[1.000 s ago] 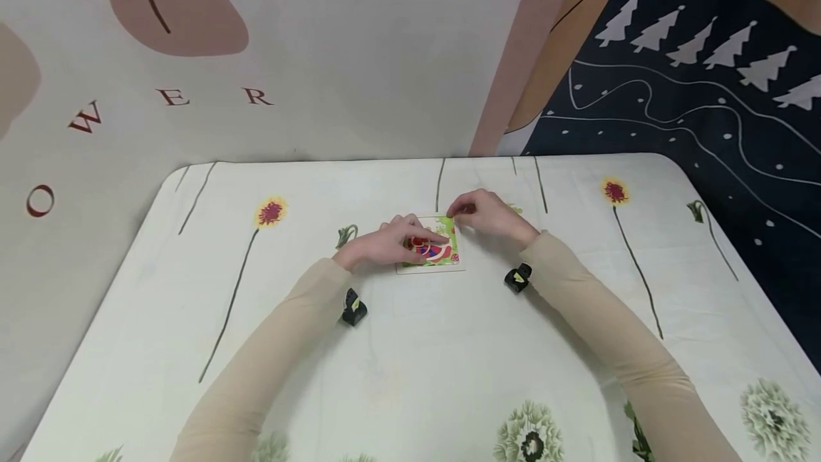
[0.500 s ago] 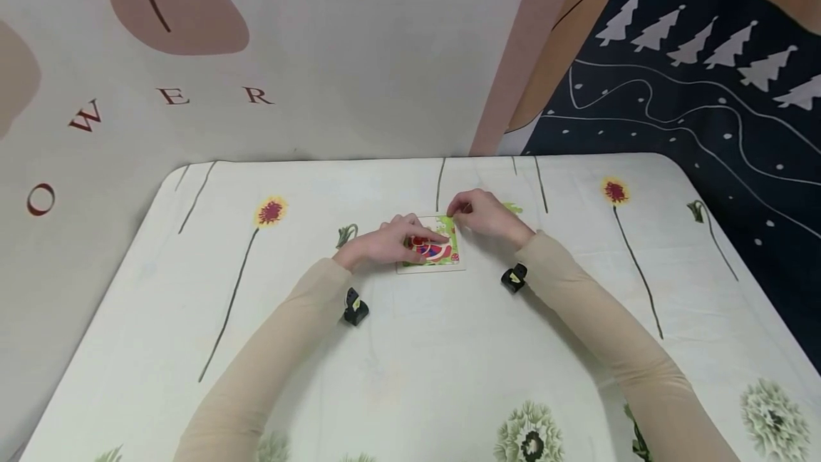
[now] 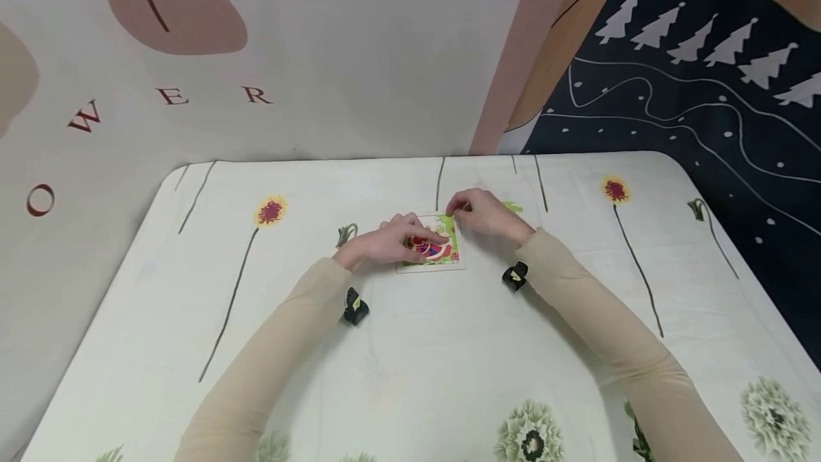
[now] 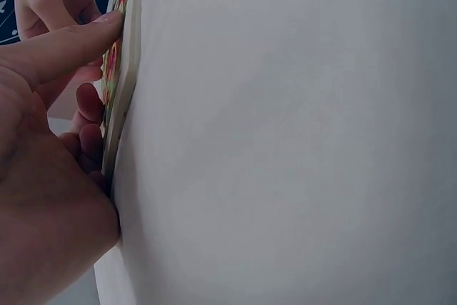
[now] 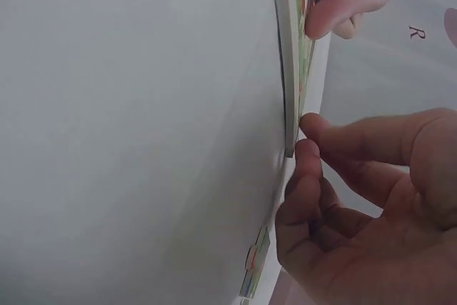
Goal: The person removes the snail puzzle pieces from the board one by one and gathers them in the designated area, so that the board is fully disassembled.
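Note:
A small flat picture board [image 3: 438, 255], looking like a jigsaw puzzle, lies on the table with a pale border around a green, red and blue picture. Across its left and middle rests my left hand [image 3: 393, 241], thumb and index finger spread over the picture and hiding much of it. In the left wrist view its thumb [image 4: 93, 33] touches the board's face. My right hand [image 3: 484, 214] has thumb and bent fingers brought together at the upper right corner. The right wrist view shows these fingertips pinching at the board's edge [image 5: 291, 98]; whether a separate piece lies between them is hidden.
Small green-edged flat pieces [image 5: 253, 266] lie beyond the right hand, and a bit of green [image 3: 513, 207] shows behind it in the head view. A white flower-printed cloth [image 3: 423, 355] covers the table. Printed fabric hangs [image 3: 359, 55] along the back.
My right hand's wrist has shifted very slightly left, uncovering more of the green bit behind it. The fingertips stay at the board's corner, and the left hand holds its place.

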`<state>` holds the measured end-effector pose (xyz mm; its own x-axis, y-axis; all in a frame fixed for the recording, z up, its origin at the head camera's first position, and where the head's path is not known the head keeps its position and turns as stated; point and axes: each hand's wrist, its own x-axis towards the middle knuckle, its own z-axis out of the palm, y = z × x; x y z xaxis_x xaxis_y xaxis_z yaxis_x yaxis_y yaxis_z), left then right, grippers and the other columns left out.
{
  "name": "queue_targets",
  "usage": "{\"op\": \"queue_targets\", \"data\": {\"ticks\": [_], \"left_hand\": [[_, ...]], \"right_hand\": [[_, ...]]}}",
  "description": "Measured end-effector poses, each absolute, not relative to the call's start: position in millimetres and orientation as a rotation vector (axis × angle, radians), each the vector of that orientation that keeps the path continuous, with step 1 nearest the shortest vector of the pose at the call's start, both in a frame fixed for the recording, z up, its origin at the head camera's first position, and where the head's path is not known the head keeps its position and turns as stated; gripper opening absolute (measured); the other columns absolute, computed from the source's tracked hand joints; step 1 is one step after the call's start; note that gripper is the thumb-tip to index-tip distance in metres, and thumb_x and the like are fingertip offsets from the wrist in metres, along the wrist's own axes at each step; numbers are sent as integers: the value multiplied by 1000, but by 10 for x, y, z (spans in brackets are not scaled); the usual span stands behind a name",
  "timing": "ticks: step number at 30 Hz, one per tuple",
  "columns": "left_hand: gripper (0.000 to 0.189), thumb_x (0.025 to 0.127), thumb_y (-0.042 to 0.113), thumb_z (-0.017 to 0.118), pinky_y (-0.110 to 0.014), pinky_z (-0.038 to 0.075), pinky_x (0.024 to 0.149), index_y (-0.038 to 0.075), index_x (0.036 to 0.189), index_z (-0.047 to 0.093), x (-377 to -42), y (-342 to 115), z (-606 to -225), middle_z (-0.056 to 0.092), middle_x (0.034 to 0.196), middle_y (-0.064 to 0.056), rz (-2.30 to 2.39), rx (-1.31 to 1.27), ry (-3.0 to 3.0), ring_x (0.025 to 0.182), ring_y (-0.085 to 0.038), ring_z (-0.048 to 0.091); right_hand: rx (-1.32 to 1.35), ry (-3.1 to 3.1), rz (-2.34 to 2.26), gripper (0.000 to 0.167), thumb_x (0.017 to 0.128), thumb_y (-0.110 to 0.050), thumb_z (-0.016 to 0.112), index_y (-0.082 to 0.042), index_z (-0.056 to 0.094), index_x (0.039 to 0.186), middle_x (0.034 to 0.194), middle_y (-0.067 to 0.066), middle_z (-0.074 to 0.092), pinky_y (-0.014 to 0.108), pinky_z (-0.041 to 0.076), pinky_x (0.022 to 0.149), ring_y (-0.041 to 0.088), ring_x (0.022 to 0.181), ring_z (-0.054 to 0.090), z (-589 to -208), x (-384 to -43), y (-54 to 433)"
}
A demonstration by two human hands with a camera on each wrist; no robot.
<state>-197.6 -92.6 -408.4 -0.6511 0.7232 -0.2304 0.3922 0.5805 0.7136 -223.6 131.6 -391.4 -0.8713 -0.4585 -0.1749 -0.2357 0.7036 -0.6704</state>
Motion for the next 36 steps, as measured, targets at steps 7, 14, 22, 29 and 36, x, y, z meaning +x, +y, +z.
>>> {"op": "queue_targets", "data": {"ticks": [7, 14, 22, 29, 36], "left_hand": [[46, 89, 19, 68, -38, 24, 80, 23, 134, 61, -1979, -926, -4089, 48, 103, 0, 849, 898, 2312, 91, -23, 35], [46, 89, 19, 68, -37, 24, 80, 23, 135, 60, -1983, -933, -4084, 48, 104, -1, 848, 894, 2308, 90, -23, 35], [46, 90, 20, 68, -37, 25, 79, 24, 135, 60, -1989, -928, -4098, 48, 104, 0, 845, 900, 2306, 89, -22, 35], [47, 89, 19, 68, -37, 25, 80, 24, 135, 59, -1985, -938, -4117, 47, 107, -1, 847, 897, 2300, 92, -22, 36], [47, 89, 20, 68, -37, 26, 80, 25, 135, 60, -1981, -939, -4099, 47, 104, -1, 848, 887, 2303, 92, -22, 35]], "right_hand": [[-578, 2548, -946, 19, 96, 1, 48, 1, 63, 106, 102, 14, 61, 41, 42, 87, 26, 95, 55, -3932, -2265, 1328], [-586, 2531, -992, 17, 94, 1, 49, 1, 62, 106, 104, 14, 61, 41, 41, 89, 27, 97, 56, -3917, -2257, 1343], [-602, 2513, -1082, 13, 93, 0, 54, 0, 62, 102, 100, 12, 61, 38, 42, 83, 26, 92, 56, -3909, -2240, 1361], [-639, 2482, -1186, 11, 94, -2, 56, -2, 64, 102, 98, 12, 61, 36, 43, 79, 25, 90, 57, -3954, -2243, 1358], [-672, 2484, -1257, 13, 94, 0, 56, -2, 67, 100, 99, 11, 64, 36, 44, 82, 25, 92, 59, -3967, -2234, 1386]]}}
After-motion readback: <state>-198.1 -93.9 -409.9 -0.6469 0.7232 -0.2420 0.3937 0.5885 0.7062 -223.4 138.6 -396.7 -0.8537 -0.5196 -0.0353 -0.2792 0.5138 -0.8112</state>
